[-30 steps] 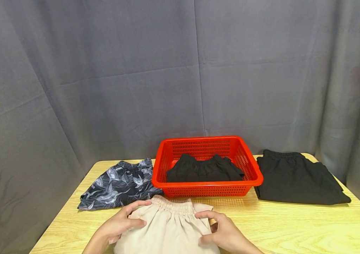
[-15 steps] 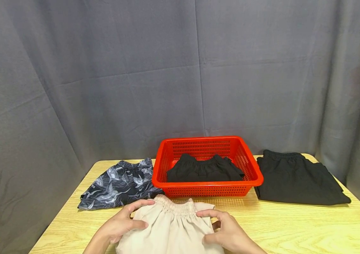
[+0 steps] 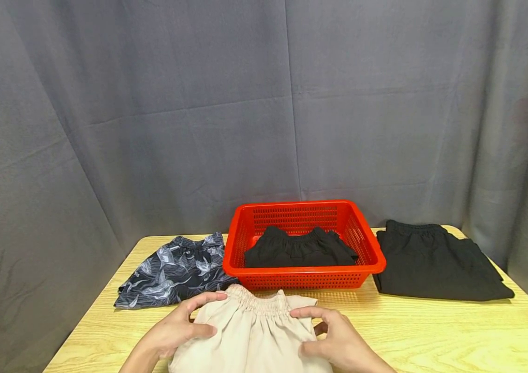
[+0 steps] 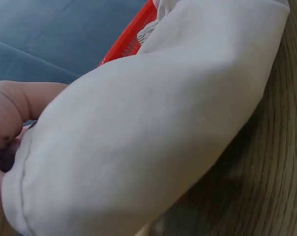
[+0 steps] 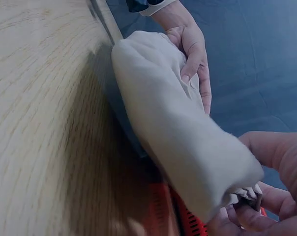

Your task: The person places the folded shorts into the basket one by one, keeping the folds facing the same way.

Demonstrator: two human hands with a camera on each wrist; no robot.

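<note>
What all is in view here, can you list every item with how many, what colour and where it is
Beige shorts: one, beige with a gathered waistband, near edge of the table, between both hands.
Red basket: one, red perforated plastic, middle of the table behind the beige shorts.
Black garment: one, black, inside the red basket.
Patterned shorts: one, dark with a grey leaf print, on the table left of the basket.
Black shorts: one, black, folded on the table right of the basket.
Table: one, light wood.
Curtain: grey, behind the table.
Left hand: one, grips the left side of the beige shorts.
Right hand: one, grips the right side of the beige shorts.
</note>
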